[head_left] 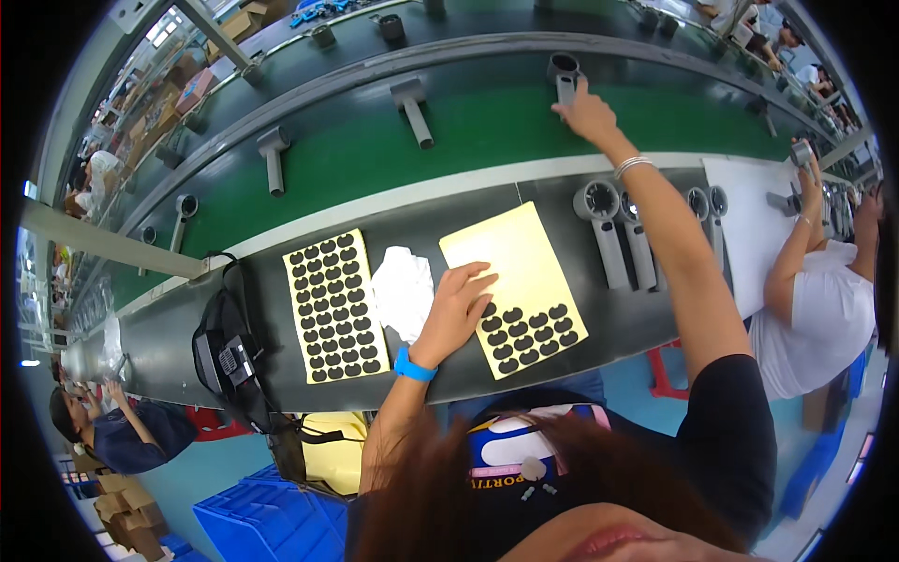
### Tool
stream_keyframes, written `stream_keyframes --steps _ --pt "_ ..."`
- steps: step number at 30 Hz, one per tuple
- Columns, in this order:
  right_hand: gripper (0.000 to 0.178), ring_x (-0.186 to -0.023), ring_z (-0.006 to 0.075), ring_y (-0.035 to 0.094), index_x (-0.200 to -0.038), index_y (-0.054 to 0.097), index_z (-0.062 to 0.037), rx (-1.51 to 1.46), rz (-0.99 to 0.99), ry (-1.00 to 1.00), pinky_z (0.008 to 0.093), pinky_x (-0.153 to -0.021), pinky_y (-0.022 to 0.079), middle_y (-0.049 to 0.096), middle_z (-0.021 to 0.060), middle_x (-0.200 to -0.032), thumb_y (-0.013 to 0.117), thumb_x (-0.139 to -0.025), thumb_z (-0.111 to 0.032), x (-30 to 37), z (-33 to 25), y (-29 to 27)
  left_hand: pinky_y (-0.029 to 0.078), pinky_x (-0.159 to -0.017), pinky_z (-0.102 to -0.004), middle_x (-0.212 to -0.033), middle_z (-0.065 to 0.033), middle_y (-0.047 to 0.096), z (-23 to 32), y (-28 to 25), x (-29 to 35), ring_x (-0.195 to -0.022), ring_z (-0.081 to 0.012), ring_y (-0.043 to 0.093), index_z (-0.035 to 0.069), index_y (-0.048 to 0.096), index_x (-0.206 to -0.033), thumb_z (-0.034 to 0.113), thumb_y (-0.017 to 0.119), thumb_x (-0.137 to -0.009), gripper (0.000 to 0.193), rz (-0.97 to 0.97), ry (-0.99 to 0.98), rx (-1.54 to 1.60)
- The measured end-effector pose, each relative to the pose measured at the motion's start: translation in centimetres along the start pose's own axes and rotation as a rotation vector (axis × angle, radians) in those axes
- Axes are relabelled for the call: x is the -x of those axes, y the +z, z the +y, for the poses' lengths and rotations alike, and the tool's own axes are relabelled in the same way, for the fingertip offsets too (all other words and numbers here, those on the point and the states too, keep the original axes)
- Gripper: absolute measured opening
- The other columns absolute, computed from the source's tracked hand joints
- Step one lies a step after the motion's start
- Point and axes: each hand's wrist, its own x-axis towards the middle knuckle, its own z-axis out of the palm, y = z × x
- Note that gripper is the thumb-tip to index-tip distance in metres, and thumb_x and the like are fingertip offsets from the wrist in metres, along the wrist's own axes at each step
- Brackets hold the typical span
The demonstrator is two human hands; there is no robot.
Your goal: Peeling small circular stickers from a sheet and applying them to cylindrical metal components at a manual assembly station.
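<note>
My right hand (590,114) reaches out over the green conveyor belt, its fingers closed on the handle of a grey hair-dryer-shaped device (564,73) with a round open head. On the near work table my left hand (459,304), fingers apart, rests at the left edge of a yellow sheet (501,248). Black oval stickers (529,339) fill the lower part of that sheet; its upper part is bare yellow. A crumpled white cloth (403,292) lies just left of this hand. Beyond it is a second yellow sheet (381,361) covered with rows of similar black stickers.
Several grey devices (611,253) lie side by side right of the sheets, partly behind my right forearm. More devices (412,112) are spaced along the belt (346,140). A black bag (225,347) sits at the table's left. A co-worker in white (815,318) is at right.
</note>
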Motion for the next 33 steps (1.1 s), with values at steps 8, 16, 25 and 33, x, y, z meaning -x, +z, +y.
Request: stream_keyframes --steps 8,16,25,33 --pt "0.080 -0.090 0.0380 0.066 -0.132 0.033 -0.0117 -0.349 0.390 -0.025 0.0401 -0.079 0.052 0.066 0.0211 -0.102 0.082 -0.069 -0.018 -1.1 -0.4 -3.3 0.045 -0.090 -0.0384 -0.123 -0.0116 0.056 0.1 -0.1 0.1 -0.109 -0.0315 0.051 0.005 0.064 -0.113 0.003 0.065 -0.082 0.031 0.005 0.030 0.017" --pt "0.074 -0.102 0.0242 0.063 -0.136 0.032 -0.0059 -0.708 0.206 -0.755 0.0336 -0.089 0.049 0.063 0.0143 -0.111 0.073 -0.075 0.004 18.8 -6.8 -9.4 0.052 -0.077 -0.0311 -0.123 -0.0158 0.056 3.4 -1.8 -0.8 -0.091 -0.0237 0.065 0.003 0.057 -0.122 -0.006 0.055 -0.085 0.038 0.253 -0.111 0.276" --pt "0.044 -0.118 0.0299 0.054 -0.119 0.052 0.0002 -1.029 -0.009 -0.705 0.0377 -0.099 0.042 0.057 0.0157 -0.120 0.068 -0.078 0.005 28.7 -9.1 -9.2 0.055 -0.072 -0.0308 -0.116 -0.0138 0.061 8.1 -2.3 -0.9 -0.087 -0.0247 0.065 0.004 0.049 -0.130 -0.007 0.061 -0.078 0.055 0.256 -0.104 0.436" --pt "0.022 -0.089 0.0158 0.053 -0.102 0.052 0.0017 -1.050 -0.098 -0.498 0.0274 -0.084 0.042 0.054 0.0106 -0.098 0.058 -0.083 0.011 30.4 -5.7 -11.0 0.056 -0.073 -0.0285 -0.116 -0.0134 0.063 9.3 -2.8 -0.1 -0.097 -0.0216 0.065 0.002 0.063 -0.115 -0.011 0.063 -0.076 0.041 0.245 -0.036 0.272"
